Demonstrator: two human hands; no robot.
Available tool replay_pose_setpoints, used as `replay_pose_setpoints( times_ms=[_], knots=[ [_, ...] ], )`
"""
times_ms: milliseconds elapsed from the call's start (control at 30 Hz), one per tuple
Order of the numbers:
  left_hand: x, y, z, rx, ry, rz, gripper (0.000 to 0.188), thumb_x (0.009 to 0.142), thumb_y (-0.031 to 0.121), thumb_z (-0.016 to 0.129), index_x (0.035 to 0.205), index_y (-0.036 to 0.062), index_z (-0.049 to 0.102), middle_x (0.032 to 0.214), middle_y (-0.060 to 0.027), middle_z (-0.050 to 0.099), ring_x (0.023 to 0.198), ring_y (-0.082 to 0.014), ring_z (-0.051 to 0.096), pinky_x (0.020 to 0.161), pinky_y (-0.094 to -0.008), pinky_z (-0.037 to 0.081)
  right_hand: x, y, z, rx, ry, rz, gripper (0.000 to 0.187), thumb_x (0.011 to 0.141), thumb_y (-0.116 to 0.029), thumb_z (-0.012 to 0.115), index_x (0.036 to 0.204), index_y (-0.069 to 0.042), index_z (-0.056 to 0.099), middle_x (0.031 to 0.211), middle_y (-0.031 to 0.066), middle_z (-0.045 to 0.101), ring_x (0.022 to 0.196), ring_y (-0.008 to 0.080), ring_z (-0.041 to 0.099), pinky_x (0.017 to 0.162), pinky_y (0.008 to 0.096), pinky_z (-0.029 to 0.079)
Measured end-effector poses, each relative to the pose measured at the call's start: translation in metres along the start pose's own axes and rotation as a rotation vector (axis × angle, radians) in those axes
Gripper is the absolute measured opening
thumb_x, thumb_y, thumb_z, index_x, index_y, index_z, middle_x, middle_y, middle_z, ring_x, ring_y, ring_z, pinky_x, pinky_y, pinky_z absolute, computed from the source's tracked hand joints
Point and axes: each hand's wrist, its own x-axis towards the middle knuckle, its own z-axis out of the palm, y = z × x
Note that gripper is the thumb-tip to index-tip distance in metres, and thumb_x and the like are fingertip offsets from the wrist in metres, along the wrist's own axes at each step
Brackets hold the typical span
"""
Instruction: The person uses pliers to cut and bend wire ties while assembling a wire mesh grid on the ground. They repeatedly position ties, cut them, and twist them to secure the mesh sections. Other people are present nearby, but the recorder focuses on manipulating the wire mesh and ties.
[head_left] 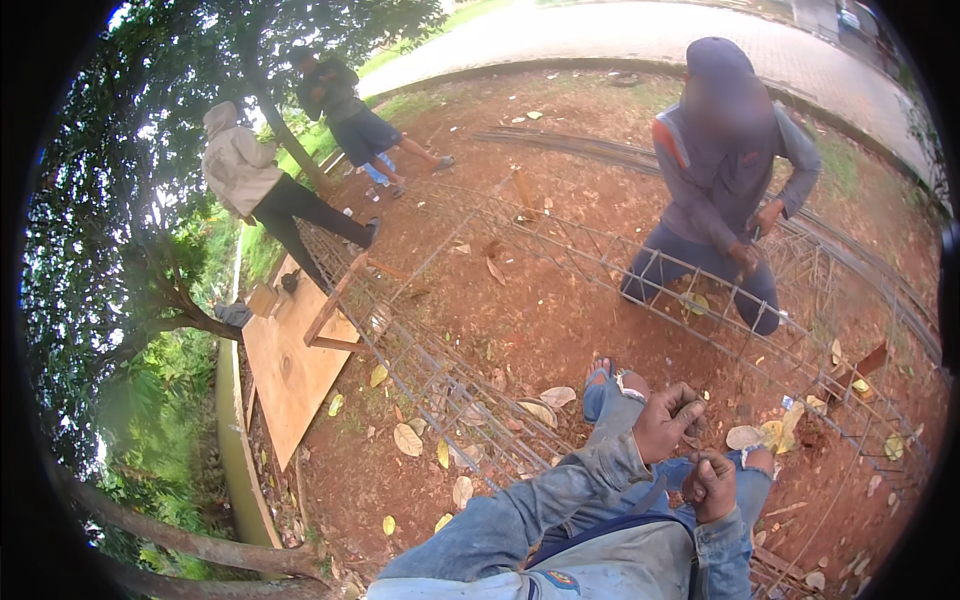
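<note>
Both of my hands are over my lap, between my knees in torn jeans. My left hand (668, 422) is closed, its thumb and fingers pinched together. Just below it, my right hand (711, 487) is curled shut with the thumb on the fingers. Anything thin between the fingers is too small to make out. Neither hand touches the steel rebar cage (590, 245), which runs from the upper middle down to the right, beyond my hands. A second rebar cage (420, 370) lies to the left of my knees, partly hidden by my left sleeve.
Across the cage kneels a co-worker (720, 180), hands before the body. Two people (240, 165) are at the upper left beside a tree. A plywood sheet (290, 370) and a wooden support (335, 305) lie left. Loose steel bars (570, 145) lie behind; dry leaves (408, 439) dot the soil.
</note>
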Motion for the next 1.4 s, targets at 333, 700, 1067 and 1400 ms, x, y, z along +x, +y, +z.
replay_pose_setpoints(
  times_ms=[333,700,1067,1400],
  knots=[
    [0.006,-0.004,-0.003,-0.136,0.276,-0.075,0.014,0.083,0.016,0.054,0.09,0.0031,0.053,0.072,-0.0043,0.057,0.062,-0.0098,0.053,0.055,-0.0218,0.044,0.012,0.009,0.025,-0.823,0.254,-0.542,0.016,0.079,-0.007,0.054,0.089,0.005,0.058,0.06,0.0043,0.057,0.05,0.006,0.05,0.044,0.0196,0.039],
    [-0.23,-0.065,-0.164,0.974,-0.815,-1.348,0.033,0.069,0.033,0.058,0.082,0.003,0.059,0.074,-0.0118,0.061,0.065,-0.0226,0.059,0.056,-0.037,0.045,-0.005,0.04,-0.027,-0.542,0.324,-0.204,0.017,0.08,-0.011,0.055,0.086,0.005,0.058,0.059,0.0012,0.052,0.045,0.005,0.044,0.04,0.02,0.035],
    [-0.267,-0.04,-0.174,0.76,-0.113,-1.181,0.032,0.07,0.032,0.058,0.085,0.0034,0.058,0.075,-0.0118,0.061,0.064,-0.0233,0.059,0.058,-0.036,0.045,0.003,0.044,-0.024,-0.537,0.292,-0.184,0.017,0.079,-0.01,0.055,0.086,0.005,0.058,0.062,0.0018,0.053,0.048,0.0053,0.045,0.041,0.0202,0.037],
    [-0.257,-0.028,-0.176,0.772,-0.03,-1.151,0.032,0.071,0.031,0.058,0.088,0.0038,0.057,0.075,-0.0119,0.061,0.064,-0.0239,0.058,0.06,-0.035,0.046,0.005,0.048,-0.038,-0.607,0.331,-0.161,0.017,0.078,-0.01,0.056,0.086,0.005,0.059,0.065,0.0053,0.057,0.05,0.0072,0.049,0.044,0.0218,0.04]
  ],
)
